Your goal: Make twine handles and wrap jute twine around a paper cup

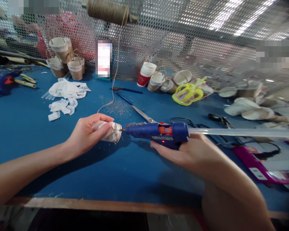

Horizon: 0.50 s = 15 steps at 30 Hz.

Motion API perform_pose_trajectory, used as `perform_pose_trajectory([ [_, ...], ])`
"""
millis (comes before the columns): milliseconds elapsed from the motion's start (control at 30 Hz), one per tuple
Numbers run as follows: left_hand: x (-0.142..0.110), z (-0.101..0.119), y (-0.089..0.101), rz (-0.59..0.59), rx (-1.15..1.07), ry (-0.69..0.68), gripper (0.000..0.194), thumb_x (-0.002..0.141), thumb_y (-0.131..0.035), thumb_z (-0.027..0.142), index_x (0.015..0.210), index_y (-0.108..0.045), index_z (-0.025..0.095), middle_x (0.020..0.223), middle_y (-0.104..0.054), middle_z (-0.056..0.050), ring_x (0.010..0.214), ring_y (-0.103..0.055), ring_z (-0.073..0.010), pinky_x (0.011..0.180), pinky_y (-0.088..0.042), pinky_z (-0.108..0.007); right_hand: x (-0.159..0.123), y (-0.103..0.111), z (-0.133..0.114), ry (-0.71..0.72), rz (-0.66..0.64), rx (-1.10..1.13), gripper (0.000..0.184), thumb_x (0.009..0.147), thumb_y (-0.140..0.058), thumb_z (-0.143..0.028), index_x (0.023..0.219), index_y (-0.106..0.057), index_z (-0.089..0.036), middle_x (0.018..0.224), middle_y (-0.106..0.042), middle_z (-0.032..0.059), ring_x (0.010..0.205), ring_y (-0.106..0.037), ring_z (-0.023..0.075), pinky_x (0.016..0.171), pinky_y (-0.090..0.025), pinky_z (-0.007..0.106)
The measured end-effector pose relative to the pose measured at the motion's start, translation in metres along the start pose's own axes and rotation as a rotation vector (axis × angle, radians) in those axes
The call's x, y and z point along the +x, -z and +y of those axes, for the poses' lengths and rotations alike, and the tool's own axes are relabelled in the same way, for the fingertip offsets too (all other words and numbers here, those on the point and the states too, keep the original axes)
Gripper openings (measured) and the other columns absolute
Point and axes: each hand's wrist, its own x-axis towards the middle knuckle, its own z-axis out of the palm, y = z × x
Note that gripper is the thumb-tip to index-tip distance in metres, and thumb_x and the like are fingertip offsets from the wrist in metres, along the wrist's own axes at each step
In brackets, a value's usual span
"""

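My left hand (pixel 93 130) is closed around a small paper cup (pixel 113 133) tipped on its side, its rim end facing right. Brown twine (pixel 114 100) runs from the large spool (pixel 108 11) down behind my left hand. In my right hand (pixel 180 154) is a blue hot glue gun (pixel 144 131), with a long clear glue stick (pixel 218 131) in its back and a small red light lit. The gun's nozzle is at the cup's rim end; whether it touches cannot be made out. Scissors (pixel 143 114) lie behind the gun, partly hidden by it.
Pliers (pixel 127 90) lie at mid-table. White lace pieces (pixel 66 89) and twine-handled cups (pixel 60 51) are on the left, with another glue gun (pixel 6 81). Paper cups (pixel 148 72) and a yellow ribbon coil (pixel 187 93) sit at the back; a purple power strip (pixel 251 163) is right.
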Motion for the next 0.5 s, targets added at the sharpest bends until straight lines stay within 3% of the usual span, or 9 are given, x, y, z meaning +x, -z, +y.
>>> perform_pose_trajectory([
  [100,0.0004,0.0012,0.0008,0.001,0.013,0.009,0.026,0.078,-0.052,0.034,0.088,-0.066,0.015,0.077,-0.069,-0.003,0.061,-0.059,-0.0122,0.054,-0.045,-0.020,-0.0004,0.0005,0.0007,0.031,-0.083,-0.018,0.021,0.071,-0.045,-0.029,0.058,-0.060,-0.022,0.040,-0.037,-0.0028,0.037,-0.033,0.0113,0.038,-0.023,0.026],
  [267,-0.0001,0.0017,0.0007,0.007,-0.019,0.000,0.026,0.078,-0.052,0.035,0.087,-0.066,0.015,0.077,-0.069,-0.003,0.061,-0.059,-0.0121,0.053,-0.044,-0.019,-0.0019,-0.0047,-0.0011,-0.129,-0.074,0.046,0.018,0.075,-0.048,-0.026,0.060,-0.055,-0.020,0.050,-0.050,-0.0018,0.046,-0.048,0.0120,0.046,-0.037,0.025],
  [500,0.0006,0.0009,0.0009,0.015,-0.015,0.003,0.024,0.077,-0.053,0.034,0.085,-0.066,0.015,0.075,-0.069,-0.002,0.060,-0.059,-0.0129,0.052,-0.045,-0.020,0.0001,0.0008,0.0009,0.060,-0.098,-0.014,0.017,0.072,-0.046,-0.024,0.063,-0.060,-0.024,0.036,-0.027,-0.0060,0.034,-0.029,0.0108,0.037,-0.023,0.025],
])
